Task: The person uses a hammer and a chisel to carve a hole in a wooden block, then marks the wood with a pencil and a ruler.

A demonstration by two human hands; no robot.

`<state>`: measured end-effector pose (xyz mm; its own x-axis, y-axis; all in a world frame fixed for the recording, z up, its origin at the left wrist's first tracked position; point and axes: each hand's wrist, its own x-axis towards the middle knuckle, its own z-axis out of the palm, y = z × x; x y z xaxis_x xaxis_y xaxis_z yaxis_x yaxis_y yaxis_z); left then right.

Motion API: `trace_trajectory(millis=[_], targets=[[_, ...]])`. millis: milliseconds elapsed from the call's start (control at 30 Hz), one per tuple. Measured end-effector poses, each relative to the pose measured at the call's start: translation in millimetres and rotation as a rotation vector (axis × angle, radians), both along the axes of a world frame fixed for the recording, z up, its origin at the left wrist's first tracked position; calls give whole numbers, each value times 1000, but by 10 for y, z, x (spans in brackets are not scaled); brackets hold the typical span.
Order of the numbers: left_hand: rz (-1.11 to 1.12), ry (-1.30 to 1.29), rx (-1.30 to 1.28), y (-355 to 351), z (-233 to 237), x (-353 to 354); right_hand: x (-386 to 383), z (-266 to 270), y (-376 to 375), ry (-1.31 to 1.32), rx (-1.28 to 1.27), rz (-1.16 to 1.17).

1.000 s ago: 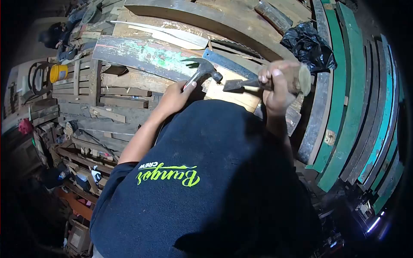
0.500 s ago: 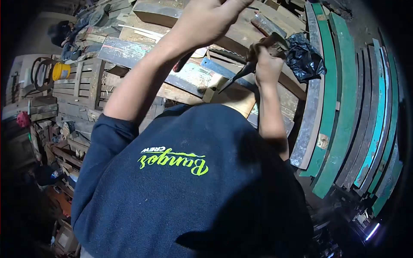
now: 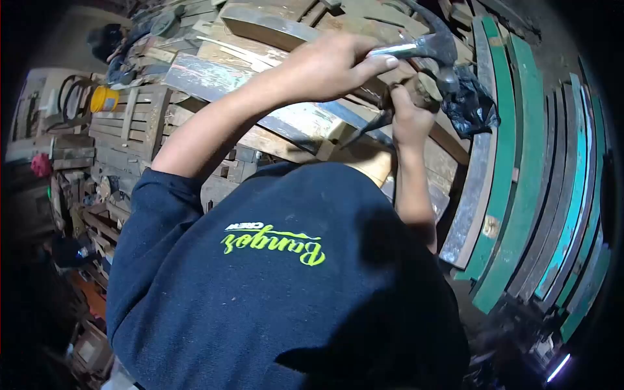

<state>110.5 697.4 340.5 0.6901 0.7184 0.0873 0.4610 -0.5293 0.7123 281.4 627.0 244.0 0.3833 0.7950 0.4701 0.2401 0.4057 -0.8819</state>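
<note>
My left hand (image 3: 335, 68) is closed round the shaft of a claw hammer (image 3: 439, 49), thumb lying along the metal. The hammer's face is right at the thick, rounded wooden end (image 3: 426, 90) of a tool that my right hand (image 3: 409, 117) grips. From that fist a dark, tapered blade (image 3: 367, 129) points down to the left, its tip over a pale wooden block (image 3: 370, 159). Which kind of bladed tool it is I cannot tell. Under both hands lie worn planks (image 3: 211, 77) with flaking paint.
A black plastic bag (image 3: 471, 110) lies just right of the hammer head. Long green boards (image 3: 526, 162) and a turquoise-edged board (image 3: 569, 214) line the right side. At the left are a yellow bucket (image 3: 104, 99) and stacked lumber (image 3: 127, 149). A blue metal strip (image 3: 354, 116) lies among the planks.
My left hand has come down and right, bringing the hammer head into view at the tool's wooden end. My right hand keeps its grip on the bladed tool.
</note>
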Motion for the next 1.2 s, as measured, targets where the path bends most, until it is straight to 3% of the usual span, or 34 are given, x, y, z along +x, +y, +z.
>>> trace_trajectory(millis=[33,100,167,267,300,400,433,533,567,700,867,1033,1100,1200], targets=[[-53,-191,82,9,-77,-4,-62,49,-18,41,-16,12],[-31,-150,44,-31,-58,-78,-125,88,0,139,2,62],[36,-270,20,-122,56,-97,-148,56,-30,450,-104,143],[130,-282,47,-141,-36,-115,-143,9,-34,265,-96,49],[64,-215,147,-124,-83,-148,-135,-6,-33,262,-92,63],[39,-198,-52,-134,-150,-186,-95,-22,-35,106,-89,53],[57,-229,-61,-128,-130,-208,-89,-5,-13,105,-76,49],[203,-340,-169,-141,-254,-326,-109,-44,-140,466,-149,198],[273,-394,-202,-136,-359,-383,-45,-53,-215,416,-103,292],[468,-112,-256,-163,-1023,-998,-80,-43,-624,423,53,324],[580,329,-60,-438,-1341,-1442,-55,162,-844,269,383,226],[448,341,186,-384,-1534,-1670,342,449,-966,232,484,86],[307,282,416,-287,-1581,-1768,389,429,-1004,24,411,-11],[261,238,489,-203,-1711,-1810,417,150,-1148,-413,174,-198]])
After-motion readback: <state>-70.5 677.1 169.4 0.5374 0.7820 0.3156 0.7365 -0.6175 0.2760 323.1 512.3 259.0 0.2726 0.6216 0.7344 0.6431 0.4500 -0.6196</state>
